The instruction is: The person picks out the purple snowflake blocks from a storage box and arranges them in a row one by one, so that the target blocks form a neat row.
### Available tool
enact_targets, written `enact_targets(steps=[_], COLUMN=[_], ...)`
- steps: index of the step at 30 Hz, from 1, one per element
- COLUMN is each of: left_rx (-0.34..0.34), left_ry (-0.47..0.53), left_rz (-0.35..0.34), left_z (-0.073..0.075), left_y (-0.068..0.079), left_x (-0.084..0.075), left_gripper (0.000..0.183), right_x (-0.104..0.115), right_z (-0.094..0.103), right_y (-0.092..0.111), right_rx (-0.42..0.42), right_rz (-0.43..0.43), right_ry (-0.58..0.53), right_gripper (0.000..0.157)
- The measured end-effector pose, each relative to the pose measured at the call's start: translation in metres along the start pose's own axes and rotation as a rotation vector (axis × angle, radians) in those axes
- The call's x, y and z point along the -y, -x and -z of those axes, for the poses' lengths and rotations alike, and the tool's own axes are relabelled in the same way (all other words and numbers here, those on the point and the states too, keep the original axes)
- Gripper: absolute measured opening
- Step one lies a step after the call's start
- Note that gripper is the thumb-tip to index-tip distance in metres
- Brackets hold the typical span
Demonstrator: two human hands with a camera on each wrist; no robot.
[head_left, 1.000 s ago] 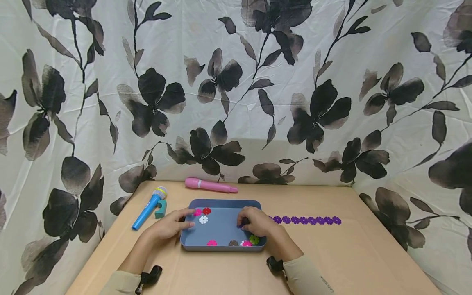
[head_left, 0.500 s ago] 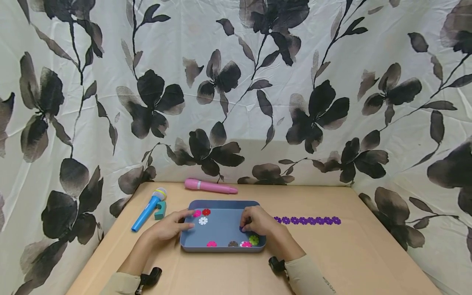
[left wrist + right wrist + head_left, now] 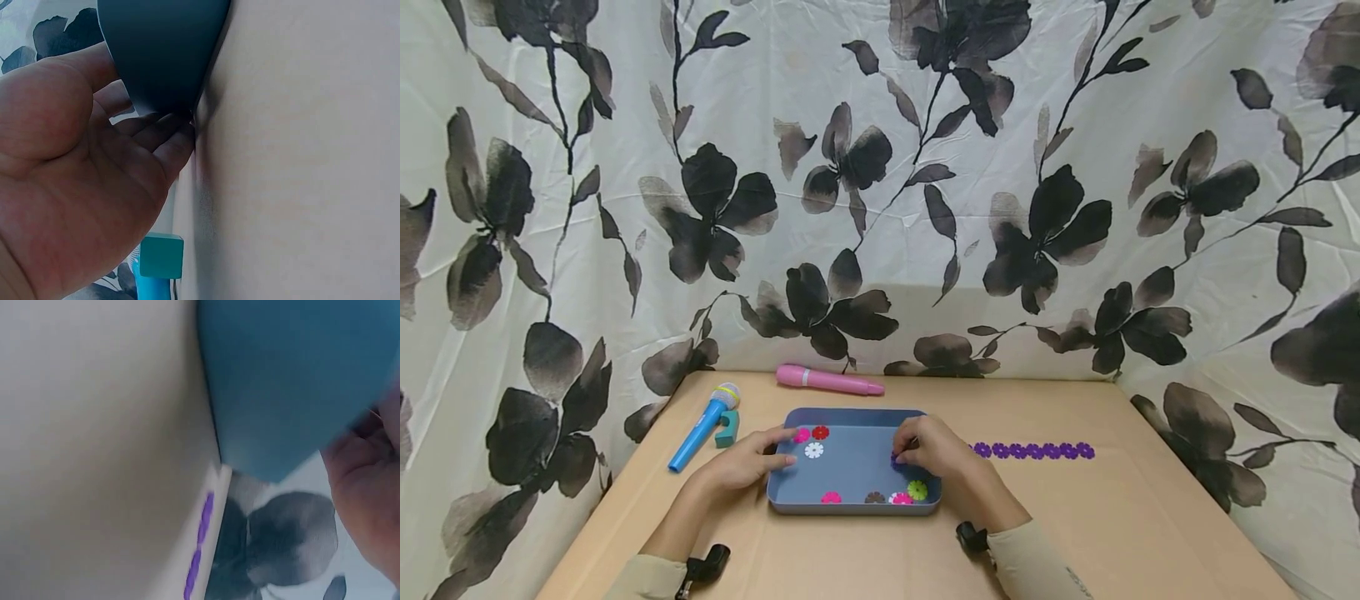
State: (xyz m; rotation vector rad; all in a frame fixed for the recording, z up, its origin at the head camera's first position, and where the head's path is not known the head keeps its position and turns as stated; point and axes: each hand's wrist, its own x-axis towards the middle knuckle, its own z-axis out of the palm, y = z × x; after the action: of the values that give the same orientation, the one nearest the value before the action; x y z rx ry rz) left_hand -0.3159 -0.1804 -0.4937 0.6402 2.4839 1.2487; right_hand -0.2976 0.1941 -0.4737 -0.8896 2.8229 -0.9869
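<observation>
A blue-grey tray (image 3: 857, 473) holds several small flower-shaped pieces. My left hand (image 3: 741, 460) grips the tray's left end, index finger and thumb over the rim; in the left wrist view the other fingers curl against the outer wall. Inside the tray's right part, my right hand (image 3: 928, 450) pinches a purple flower piece (image 3: 896, 458), mostly hidden by the fingers. Near the left fingers lie a pink piece (image 3: 802, 435), a red piece (image 3: 820, 432) and a white piece (image 3: 814, 450). A green piece (image 3: 917, 490) sits below the right hand.
Right of the tray, purple flower pieces (image 3: 1035, 451) form a straight row on the table (image 3: 1120, 517). A blue toy microphone (image 3: 700, 433) and a teal block (image 3: 727, 428) lie to the left. A pink microphone-like stick (image 3: 830, 380) lies behind the tray.
My right hand has shifted slightly right and away from me inside the tray, with the purple piece between its fingers. The left hand has stayed on the tray's end.
</observation>
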Motion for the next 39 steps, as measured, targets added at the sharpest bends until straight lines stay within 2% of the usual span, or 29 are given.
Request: enact_targets(steps=[5,13,16,18,26,32,39], left_rx=[-0.002,-0.002,-0.003,-0.006,0.0,-0.001,-0.004], left_ry=[0.001,-0.005,-0.005,0.0,-0.006,0.0,-0.006], left_rz=[0.002,0.004,0.006,0.007,0.008,0.01,0.008], left_z=[0.0,0.001,0.001,0.001,-0.001,0.0,0.0], left_y=[0.0,0.0,0.001,0.001,0.002,0.002,0.004], left_x=[0.0,0.001,0.0,-0.001,-0.002,-0.003,-0.003], left_gripper=[0.06,0.062,0.061,0.061,0.06,0.059,0.059], right_x=[-0.009,-0.039,-0.047,-0.052,-0.08,-0.096,-0.104], right_z=[0.019,0.052,0.064,0.071,0.1,0.115,0.125], right_y=[0.011,0.036,0.046,0.052,0.082,0.105,0.124], right_rx=[-0.162,-0.419,-0.481,-0.507,-0.611,-0.674,-0.721], right_rz=[-0.065,-0.241,-0.283,-0.293,-0.306,-0.356,-0.439], right_ry=[-0.09,-0.386,-0.468,-0.476,-0.393,-0.372,-0.354], right_gripper=[0.01,0.015,0.019,0.022,0.032,0.04,0.043])
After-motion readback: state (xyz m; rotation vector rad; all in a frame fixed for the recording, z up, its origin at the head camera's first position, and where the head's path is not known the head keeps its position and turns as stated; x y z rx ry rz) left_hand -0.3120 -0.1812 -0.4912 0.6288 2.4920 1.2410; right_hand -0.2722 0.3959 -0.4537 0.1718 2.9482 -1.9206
